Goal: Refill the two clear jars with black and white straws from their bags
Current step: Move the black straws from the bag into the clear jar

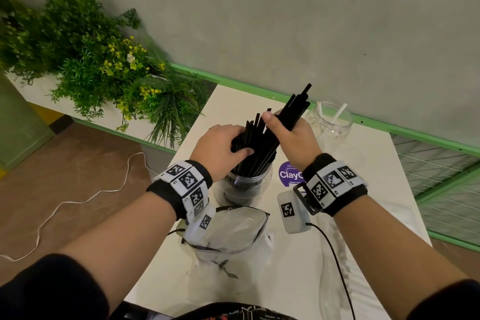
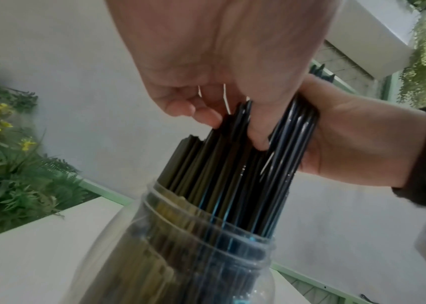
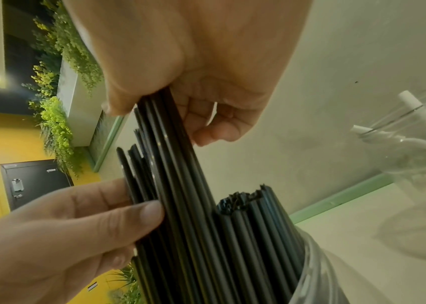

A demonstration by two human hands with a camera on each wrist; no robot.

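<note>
Black straws (image 1: 262, 143) between curled fingers (image 3: 214, 131)

Looks like a cafe/pantry corner: white table (image 1: 376, 163) w/ straw jars (image 1: 333, 122), fake plants (image 1: 98, 60) left of it, lockers (image 3: 35, 181) beyond.

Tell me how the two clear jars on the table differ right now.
The near jar is packed with black straws; the far jar holds only a few white straws. The left hand and right hand work at the near jar; nothing touches the far jar. Both are clear, upright and lidless on the white table.
</note>
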